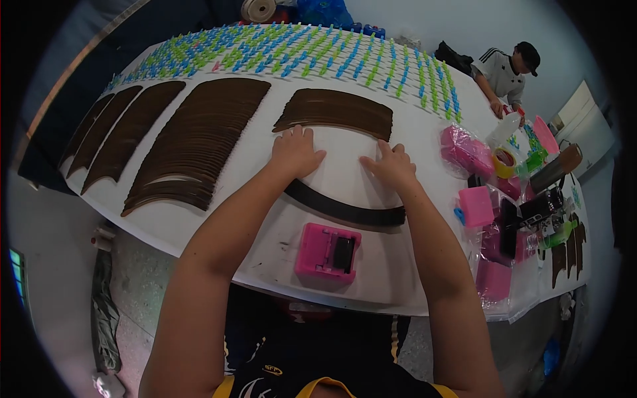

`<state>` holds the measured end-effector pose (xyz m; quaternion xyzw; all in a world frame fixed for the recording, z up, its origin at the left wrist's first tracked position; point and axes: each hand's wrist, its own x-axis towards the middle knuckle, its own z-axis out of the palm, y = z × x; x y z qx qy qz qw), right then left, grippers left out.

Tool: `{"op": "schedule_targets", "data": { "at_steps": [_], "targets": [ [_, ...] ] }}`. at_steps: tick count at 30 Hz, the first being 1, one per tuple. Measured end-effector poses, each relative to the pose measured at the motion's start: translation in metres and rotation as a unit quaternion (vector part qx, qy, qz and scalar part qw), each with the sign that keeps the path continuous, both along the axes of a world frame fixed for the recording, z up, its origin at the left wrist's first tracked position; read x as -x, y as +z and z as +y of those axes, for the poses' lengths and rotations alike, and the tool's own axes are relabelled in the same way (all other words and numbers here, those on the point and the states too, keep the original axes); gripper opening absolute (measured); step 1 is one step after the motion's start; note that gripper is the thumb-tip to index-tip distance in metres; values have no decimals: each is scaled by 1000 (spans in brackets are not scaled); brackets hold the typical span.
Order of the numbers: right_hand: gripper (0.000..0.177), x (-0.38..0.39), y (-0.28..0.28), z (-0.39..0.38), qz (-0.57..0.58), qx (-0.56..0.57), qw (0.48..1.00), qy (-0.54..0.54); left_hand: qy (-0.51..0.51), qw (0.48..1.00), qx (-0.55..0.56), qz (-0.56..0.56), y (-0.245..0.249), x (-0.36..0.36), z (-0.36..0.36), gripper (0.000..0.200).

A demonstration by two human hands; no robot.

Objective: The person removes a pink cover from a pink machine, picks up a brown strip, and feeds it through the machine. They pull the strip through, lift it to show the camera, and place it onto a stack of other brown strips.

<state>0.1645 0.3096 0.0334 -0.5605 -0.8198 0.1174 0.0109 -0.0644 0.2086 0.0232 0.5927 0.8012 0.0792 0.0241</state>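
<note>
Your left hand [296, 154] lies flat, palm down, fingers spread. The grip is wide open with nothing in it, and the fingertips reach the near edge of the fan of brown strips [335, 109] at 12 o'clock. Your right hand [393, 166] matches it: flat, open, empty, its fingertips at the right end of the same fan. Bare white worktop [342, 169] shows between the two hands.

At 6 o'clock from the hands, one black curved strip [345, 211] lies across the worktop and passes under both forearms. Nearer you, still at 6 o'clock, a pink device [328, 253] sits close to the worktop's edge.

At 9 o'clock there's a much bigger fan of strips [199, 142], with narrower fans [113, 132] beyond it. Along the far edge at 12 o'clock run rows of blue and green pegs [298, 50].

At 3 o'clock are pink boxes [464, 149] and a tape roll [504, 161]. At 2 o'clock, another person [507, 73] leans over the far corner.
</note>
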Motion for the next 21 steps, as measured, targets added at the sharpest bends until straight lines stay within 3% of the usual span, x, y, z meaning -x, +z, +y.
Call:
{"op": "schedule_targets", "data": {
  "at_steps": [10,13,15,16,18,21],
  "targets": [
    [90,-5,-7,3,7,-7,1000,5,8,1000,17,-16,0,2,4,72],
    [84,-17,-10,2,44,-13,999,26,5,1000,18,-20,-2,4,6,74],
    [65,-29,-7,-11,108,-53,991,64,11,999,20,-33,-1,5,6,78],
    [65,-35,-4,-21,106,-55,991,65,12,999,19,-35,0,5,6,78],
    [44,-49,14,-52,263,-35,953,145,21,998,24,-45,1,6,7,81],
    [33,-71,27,-88,288,-32,928,234,30,997,26,-62,4,7,7,84]
  ]
}}
